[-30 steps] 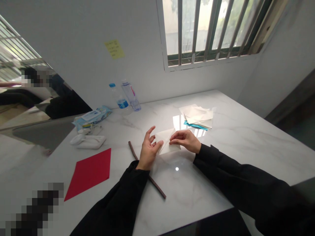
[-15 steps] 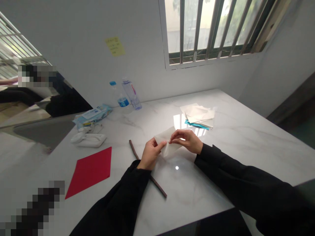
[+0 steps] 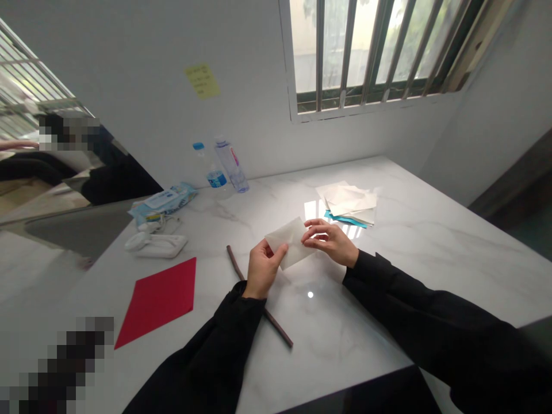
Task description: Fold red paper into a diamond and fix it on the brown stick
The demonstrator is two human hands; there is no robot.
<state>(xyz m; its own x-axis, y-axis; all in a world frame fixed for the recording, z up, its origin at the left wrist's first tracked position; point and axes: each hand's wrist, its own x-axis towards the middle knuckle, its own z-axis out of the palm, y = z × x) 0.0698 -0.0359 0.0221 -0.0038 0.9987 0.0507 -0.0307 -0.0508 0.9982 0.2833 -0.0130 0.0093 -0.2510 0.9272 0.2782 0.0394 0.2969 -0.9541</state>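
Note:
A folded piece of white paper (image 3: pixel 290 240) is held just above the white marble table (image 3: pixel 388 299) between both my hands. My left hand (image 3: pixel 261 270) pinches its lower left corner with thumb and fingers. My right hand (image 3: pixel 331 241) grips its right edge, fingers curled over the top. Both my arms are in black sleeves.
A thin brown stick (image 3: pixel 259 305) lies under my left wrist. A red paper sheet (image 3: pixel 159 299) lies at the left. A stack of white and blue papers (image 3: pixel 349 204) sits behind my hands. Two water bottles (image 3: pixel 226 167), a wipes pack (image 3: pixel 164 202) and a white case (image 3: pixel 155 244) stand by a mirror.
The white paper was flat on the table with my left fingers spread; both hands have now lifted it and turned it, my left hand closing on its corner.

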